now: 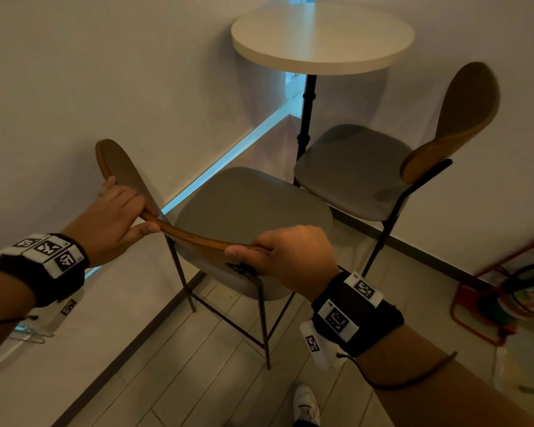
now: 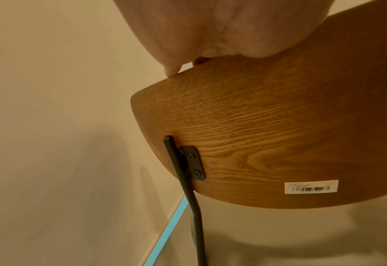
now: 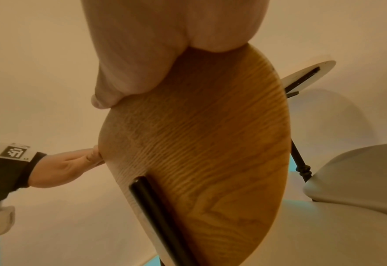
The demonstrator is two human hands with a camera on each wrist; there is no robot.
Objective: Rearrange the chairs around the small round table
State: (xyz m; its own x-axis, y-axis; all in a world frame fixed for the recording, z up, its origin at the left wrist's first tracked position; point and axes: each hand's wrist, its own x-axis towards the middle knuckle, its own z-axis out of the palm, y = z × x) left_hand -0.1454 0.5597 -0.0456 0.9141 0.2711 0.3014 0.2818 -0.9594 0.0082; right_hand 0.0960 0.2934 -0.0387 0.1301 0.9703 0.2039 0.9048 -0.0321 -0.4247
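Head view: my left hand (image 1: 117, 217) and right hand (image 1: 285, 257) both clamp the top edge of the near chair's backrest (image 1: 195, 237), fingers over, thumbs under. Its seat (image 1: 247, 208) lies just beyond my knuckles; the second chair (image 1: 355, 167) and round table (image 1: 321, 38) stand farther ahead.

Left wrist view: fingers wrapped over the backrest; steel upright (image 2: 183, 172) below.

Right wrist view: same clamp. I judge an even two-handed lift best, keeping the legs off the neighbouring chair.

Pale plank floor (image 1: 179, 365), plain light walls (image 1: 74, 72), blue glowing strip (image 1: 216, 167) along the wall's bottom, red wire rack (image 1: 487, 306) at right, white shoe (image 1: 305, 405) below
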